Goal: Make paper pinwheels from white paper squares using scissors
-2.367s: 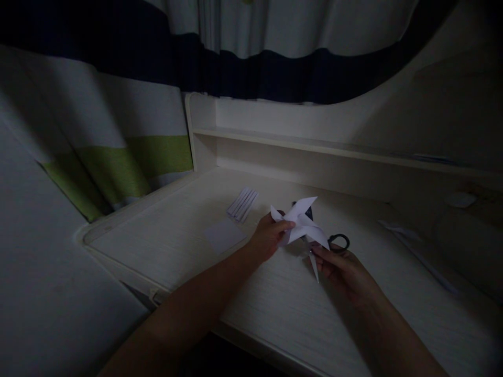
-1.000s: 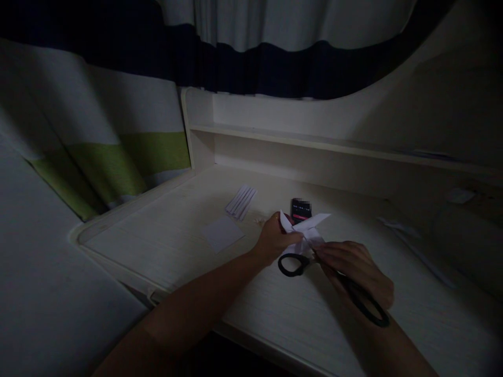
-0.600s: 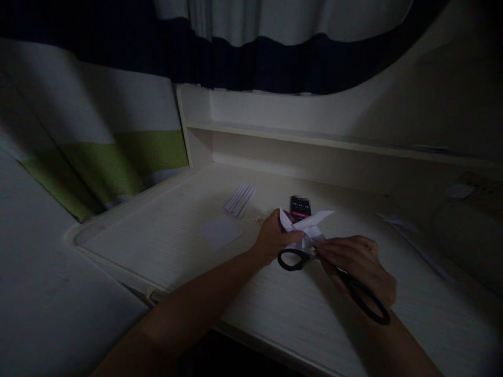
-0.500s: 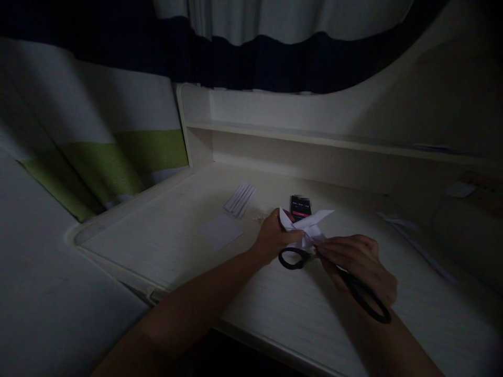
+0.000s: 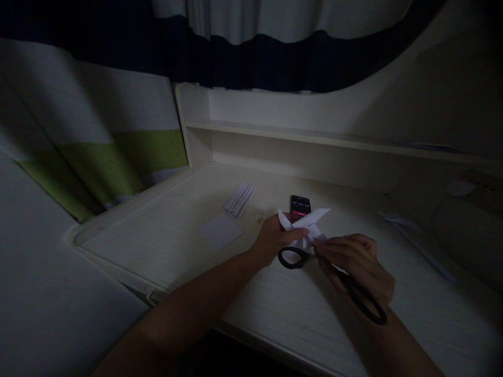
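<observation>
My left hand (image 5: 274, 238) is closed on a folded white paper pinwheel (image 5: 308, 218), its thumb pressed across the paper near the middle. My right hand (image 5: 356, 262) grips a pair of scissors (image 5: 291, 258) with black handles. The two handle loops are spread wide, one to the left below the pinwheel and the other under my right wrist. Fingertips of the right hand meet at the pinwheel's lower edge, where the scissors' metal part touches or nearly touches the paper. The blades are mostly hidden by fingers and paper.
Just behind the pinwheel lies a phone (image 5: 301, 203) showing a timer. To the left are a pleated paper (image 5: 240, 199), a flat paper square (image 5: 221, 232) and some tiny pale pieces (image 5: 259, 218). A long pale strip (image 5: 418, 246) lies on the right. A shelf (image 5: 298, 134) runs along the back.
The left thumb has slid slightly right over the pinwheel. My right hand and the scissors have shifted a little to the left. Both grips stay the same.
</observation>
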`<act>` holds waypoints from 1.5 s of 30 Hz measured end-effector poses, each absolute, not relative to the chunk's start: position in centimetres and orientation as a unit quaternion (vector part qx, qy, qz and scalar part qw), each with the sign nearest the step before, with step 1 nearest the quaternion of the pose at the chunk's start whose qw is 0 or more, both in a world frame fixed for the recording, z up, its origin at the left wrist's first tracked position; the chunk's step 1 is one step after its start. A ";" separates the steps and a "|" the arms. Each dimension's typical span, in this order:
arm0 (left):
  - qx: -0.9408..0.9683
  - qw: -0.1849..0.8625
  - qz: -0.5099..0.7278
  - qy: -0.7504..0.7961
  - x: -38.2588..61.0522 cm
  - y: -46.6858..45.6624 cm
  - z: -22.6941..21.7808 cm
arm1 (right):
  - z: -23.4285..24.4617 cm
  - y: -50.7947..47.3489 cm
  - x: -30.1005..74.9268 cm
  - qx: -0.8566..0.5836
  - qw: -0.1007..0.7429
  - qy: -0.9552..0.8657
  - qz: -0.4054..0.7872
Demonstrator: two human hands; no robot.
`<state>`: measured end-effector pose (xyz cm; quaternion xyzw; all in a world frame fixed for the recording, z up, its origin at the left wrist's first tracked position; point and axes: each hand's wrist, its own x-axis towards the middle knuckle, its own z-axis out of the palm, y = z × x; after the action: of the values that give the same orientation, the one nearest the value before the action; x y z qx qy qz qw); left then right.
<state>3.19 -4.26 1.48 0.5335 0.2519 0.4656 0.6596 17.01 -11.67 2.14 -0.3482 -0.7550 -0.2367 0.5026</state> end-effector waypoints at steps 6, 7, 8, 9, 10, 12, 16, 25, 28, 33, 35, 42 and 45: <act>0.490 0.695 0.450 0.273 3.2 -4.3 1.0 | 1.2 -11.3 18.2 -0.325 0.468 -0.792 -0.221; 0.485 0.695 0.450 0.282 3.2 -4.3 0.9 | 1.0 -11.2 18.4 -0.323 0.469 -0.791 -0.222; 0.483 0.693 0.450 0.289 3.2 -4.2 0.8 | 0.9 -11.1 18.5 -0.321 0.467 -0.794 -0.221; 0.484 0.693 0.448 0.292 3.2 -4.2 0.6 | 0.8 -11.1 18.6 -0.320 0.463 -0.797 -0.218; 0.486 0.693 0.446 0.289 3.2 -4.2 0.5 | 0.7 -11.0 18.6 -0.321 0.460 -0.799 -0.215; 0.493 0.698 0.441 0.275 3.2 -4.1 0.4 | 0.6 -11.0 18.6 -0.321 0.459 -0.801 -0.213; 0.495 0.702 0.432 0.275 3.2 -4.1 0.3 | 0.5 -10.9 18.8 -0.312 0.459 -0.803 -0.215; 0.467 0.666 0.454 0.364 3.2 -4.3 1.3 | 0.1 -10.7 18.6 -0.303 0.451 -0.809 -0.223; 0.477 0.635 0.470 0.385 3.3 -4.3 1.3 | -0.2 -10.4 18.9 -0.297 0.440 -0.815 -0.231; 0.518 0.568 0.487 0.415 3.3 -4.0 0.4 | -0.8 -10.1 19.0 -0.324 0.438 -0.802 -0.246; 0.524 0.565 0.490 0.407 3.3 -4.0 0.3 | -0.9 -10.1 18.8 -0.316 0.448 -0.797 -0.252; 0.444 0.631 0.533 0.347 3.5 -5.5 1.2 | -0.5 -10.8 17.8 -0.326 0.459 -0.779 -0.275; 0.415 0.648 0.547 0.329 3.6 -5.9 1.4 | -0.3 -10.9 17.4 -0.360 0.474 -0.755 -0.276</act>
<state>3.65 -5.94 1.39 0.4155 0.3291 0.5470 0.6480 17.38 -10.86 -0.32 -0.3600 -0.7547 -0.2765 0.4737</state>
